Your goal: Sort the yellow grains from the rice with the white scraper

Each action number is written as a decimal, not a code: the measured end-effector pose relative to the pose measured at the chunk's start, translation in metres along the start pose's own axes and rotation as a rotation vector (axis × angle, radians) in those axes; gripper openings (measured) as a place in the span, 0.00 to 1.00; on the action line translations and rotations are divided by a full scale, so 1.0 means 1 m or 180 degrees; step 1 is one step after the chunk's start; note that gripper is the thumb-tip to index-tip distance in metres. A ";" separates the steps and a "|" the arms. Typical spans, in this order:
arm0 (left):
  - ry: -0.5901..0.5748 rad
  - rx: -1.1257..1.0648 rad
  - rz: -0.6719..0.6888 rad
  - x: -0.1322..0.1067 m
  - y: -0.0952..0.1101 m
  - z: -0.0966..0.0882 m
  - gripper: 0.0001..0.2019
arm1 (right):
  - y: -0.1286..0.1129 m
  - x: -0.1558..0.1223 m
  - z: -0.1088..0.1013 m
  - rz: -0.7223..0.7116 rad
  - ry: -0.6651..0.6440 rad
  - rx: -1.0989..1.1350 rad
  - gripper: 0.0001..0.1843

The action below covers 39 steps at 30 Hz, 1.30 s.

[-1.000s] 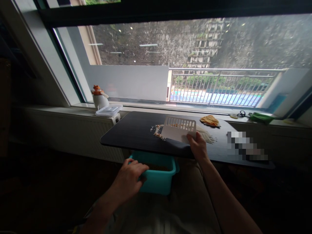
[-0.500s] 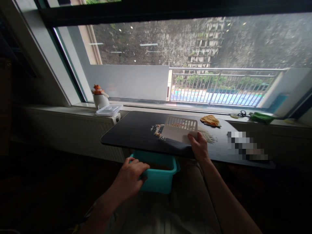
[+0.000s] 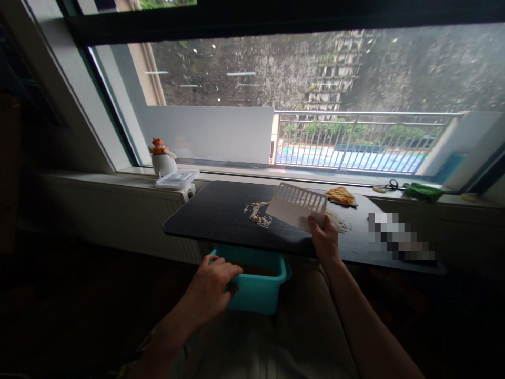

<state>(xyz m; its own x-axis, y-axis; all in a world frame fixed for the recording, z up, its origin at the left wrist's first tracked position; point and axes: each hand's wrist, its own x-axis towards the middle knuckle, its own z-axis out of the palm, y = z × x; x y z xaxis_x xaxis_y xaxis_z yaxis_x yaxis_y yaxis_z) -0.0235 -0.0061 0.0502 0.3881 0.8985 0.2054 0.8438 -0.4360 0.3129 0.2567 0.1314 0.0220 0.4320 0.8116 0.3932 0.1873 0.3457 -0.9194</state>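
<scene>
My right hand (image 3: 325,239) grips the near right corner of a pale slotted scoop (image 3: 294,213), its thumb on top. The scoop is tilted over the dark table, slots toward the window. Left of it lies a loose curve of white and orange-brown bits (image 3: 260,216). A heap of pale grains (image 3: 337,221) shows just right of the scoop, partly hidden by it and the hand. Below the table edge, my left hand (image 3: 216,279) is closed over the left rim of a teal tub (image 3: 256,295), which has brown loose material inside.
The dark tabletop (image 3: 209,210) carries a folded yellow cloth (image 3: 341,196) at its back right and a pixelated object (image 3: 400,237) at its right. On the sill are a white pot (image 3: 163,164), a clear plastic box (image 3: 177,179), black scissors (image 3: 391,185) and a green item (image 3: 424,191).
The slotted scoop has shifted a little right and turned slightly, uncovering more of the white and orange-brown bits. My left hand stays on the tub's rim.
</scene>
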 end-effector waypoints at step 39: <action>0.0013 0.0018 0.0088 0.004 -0.003 0.003 0.16 | -0.006 0.003 0.008 -0.0132 -0.0515 -0.0124 0.18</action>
<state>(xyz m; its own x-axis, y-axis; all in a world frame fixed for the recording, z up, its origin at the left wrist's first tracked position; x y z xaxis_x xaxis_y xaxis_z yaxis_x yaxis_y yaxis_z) -0.0232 -0.0017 0.0474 0.4097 0.8859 0.2175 0.8349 -0.4602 0.3018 0.2494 0.1356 0.0287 0.2761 0.8634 0.4222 0.2374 0.3644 -0.9005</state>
